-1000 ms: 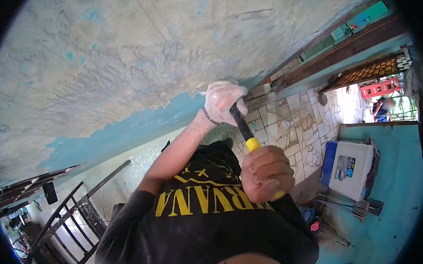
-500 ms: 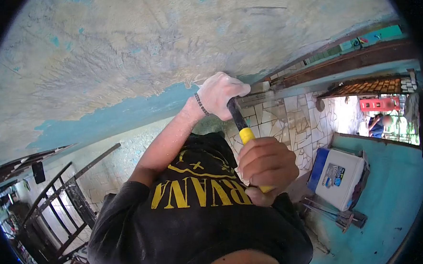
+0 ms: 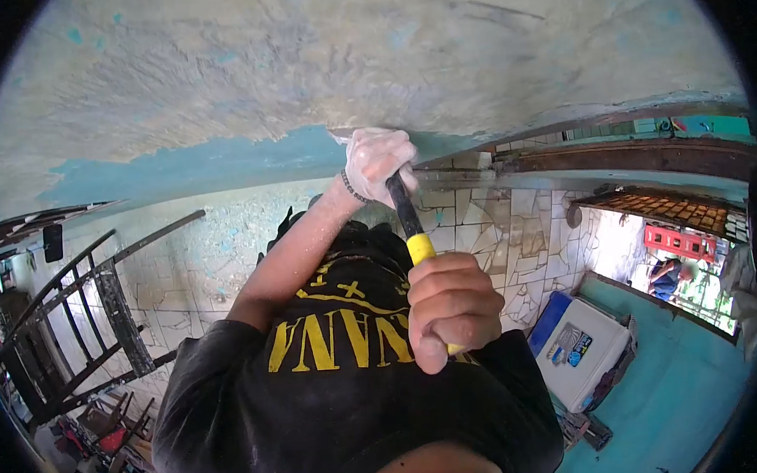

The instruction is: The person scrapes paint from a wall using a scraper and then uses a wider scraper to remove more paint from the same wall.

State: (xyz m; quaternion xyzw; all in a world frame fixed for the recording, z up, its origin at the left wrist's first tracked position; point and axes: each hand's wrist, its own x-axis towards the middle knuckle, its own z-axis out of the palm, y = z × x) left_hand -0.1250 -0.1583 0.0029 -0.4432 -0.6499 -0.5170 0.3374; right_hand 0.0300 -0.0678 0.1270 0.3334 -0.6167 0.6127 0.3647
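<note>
My right hand [image 3: 456, 308] is closed around the yellow grip of a long-handled scraper [image 3: 406, 211] with a black shaft. My left hand [image 3: 378, 164], coated in white dust and with a dark beaded bracelet at the wrist, is wrapped around the scraper's far end, close against the wall. Most of the scraper's head is hidden by that hand. The wall [image 3: 301, 61] bears a mottled grey-beige coat with a ragged lower border. Beneath that border, a band of blue paint [image 3: 195, 167] shows on both sides of my left hand.
A black metal frame with bars [image 3: 126, 322] stands on the left. To the right are a white and blue cooler-like box [image 3: 580, 350], a turquoise wall [image 3: 661, 393] and a bright opening with a person [image 3: 665, 278] outside. Irregular pale tiles [image 3: 480, 222] cover the floor.
Both hands and the scraper sit slightly farther left in view, with the right hand a little lower. The view has shifted, and the shaft stands somewhat more upright. Both hands keep their hold.
</note>
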